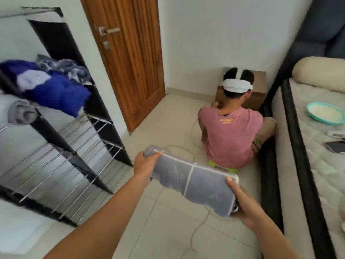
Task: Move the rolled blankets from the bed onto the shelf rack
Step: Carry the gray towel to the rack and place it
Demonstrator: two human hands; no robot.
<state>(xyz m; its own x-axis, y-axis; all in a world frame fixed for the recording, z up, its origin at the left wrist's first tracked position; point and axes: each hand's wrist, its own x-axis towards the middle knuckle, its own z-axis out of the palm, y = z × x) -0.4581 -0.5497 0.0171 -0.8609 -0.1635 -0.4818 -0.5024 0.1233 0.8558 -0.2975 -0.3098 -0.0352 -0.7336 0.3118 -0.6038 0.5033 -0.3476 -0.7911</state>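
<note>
Two hands carry one rolled grey blanket [192, 181], tied with white cord, in the air over the floor [168, 230], between bed [306, 165] and rack [61, 156]. Head view only. Left hand [144, 165] grips the far end, fingers [153, 156] clamped over the top edge; right hand [246, 210] cups the near end, thumb on top, other fingers underneath and mostly hidden. Blanket looks soft and light: it sags a bit in the middle, the cord keeps the roll together. An end-to-end hold seems right; taking it by the cord might loosen the roll. Rack stands left, upper shelves already hold a blue bundle [56, 94] and a grey roll [18, 111]; lower wire shelves bare. Seated person [231, 131] on the floor ahead, beside the bed, well clear of the rack. Cable [197, 228] trails across the tiles below the blanket, possible trip risk.
</note>
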